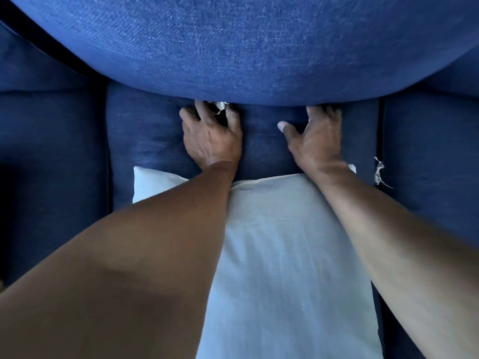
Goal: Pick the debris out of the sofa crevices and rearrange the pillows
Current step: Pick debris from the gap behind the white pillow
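Observation:
Both my arms reach over a white pillow (285,255) lying on the middle blue seat cushion (145,141). My left hand (211,136) sits at the crevice under the big blue back cushion (246,47), its fingers curled around a crumpled white scrap of paper (220,108). My right hand (315,136) lies flat on the seat with thumb spread; its fingertips are tucked under the back cushion's edge and hidden. A second crumpled white scrap (379,173) sticks out of the gap between the middle and right seat cushions.
A left seat cushion (51,164) and a right seat cushion (430,151) flank the middle one, with dark gaps between them. The back cushion bulges forward over the rear of the seat.

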`<act>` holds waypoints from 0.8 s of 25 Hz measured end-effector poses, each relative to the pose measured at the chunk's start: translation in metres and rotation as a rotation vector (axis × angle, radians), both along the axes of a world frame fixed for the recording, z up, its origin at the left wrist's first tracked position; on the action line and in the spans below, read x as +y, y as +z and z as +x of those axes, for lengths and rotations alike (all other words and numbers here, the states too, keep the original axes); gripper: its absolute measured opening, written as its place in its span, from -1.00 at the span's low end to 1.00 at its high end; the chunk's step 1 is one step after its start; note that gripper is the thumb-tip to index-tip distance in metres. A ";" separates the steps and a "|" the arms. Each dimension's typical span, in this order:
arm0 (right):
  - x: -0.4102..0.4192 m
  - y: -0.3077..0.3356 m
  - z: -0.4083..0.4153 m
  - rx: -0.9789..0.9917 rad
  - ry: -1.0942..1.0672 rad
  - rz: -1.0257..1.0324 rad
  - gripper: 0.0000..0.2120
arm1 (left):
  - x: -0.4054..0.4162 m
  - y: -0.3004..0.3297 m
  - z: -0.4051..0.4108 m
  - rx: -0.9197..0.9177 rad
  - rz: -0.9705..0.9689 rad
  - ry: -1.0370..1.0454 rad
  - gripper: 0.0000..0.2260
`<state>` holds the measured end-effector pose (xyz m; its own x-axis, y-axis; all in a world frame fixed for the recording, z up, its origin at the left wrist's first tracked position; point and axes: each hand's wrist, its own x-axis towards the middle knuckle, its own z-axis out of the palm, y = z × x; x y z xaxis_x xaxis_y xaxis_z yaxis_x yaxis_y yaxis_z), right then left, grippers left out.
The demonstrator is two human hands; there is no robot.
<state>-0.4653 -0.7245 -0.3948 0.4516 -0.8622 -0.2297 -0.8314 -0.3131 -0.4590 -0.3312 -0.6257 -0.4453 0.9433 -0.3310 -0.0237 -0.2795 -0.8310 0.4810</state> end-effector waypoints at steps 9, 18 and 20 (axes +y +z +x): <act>-0.009 -0.027 0.000 -0.111 -0.020 -0.075 -0.55 | -0.001 -0.015 -0.001 -0.102 -0.071 -0.014 -0.62; -0.011 -0.005 -0.002 0.038 0.022 -0.038 -0.81 | 0.006 0.013 0.003 -0.051 -0.018 -0.074 -0.73; -0.013 0.016 -0.004 0.132 0.031 0.043 -0.83 | 0.012 0.040 0.009 0.025 0.051 -0.130 -0.76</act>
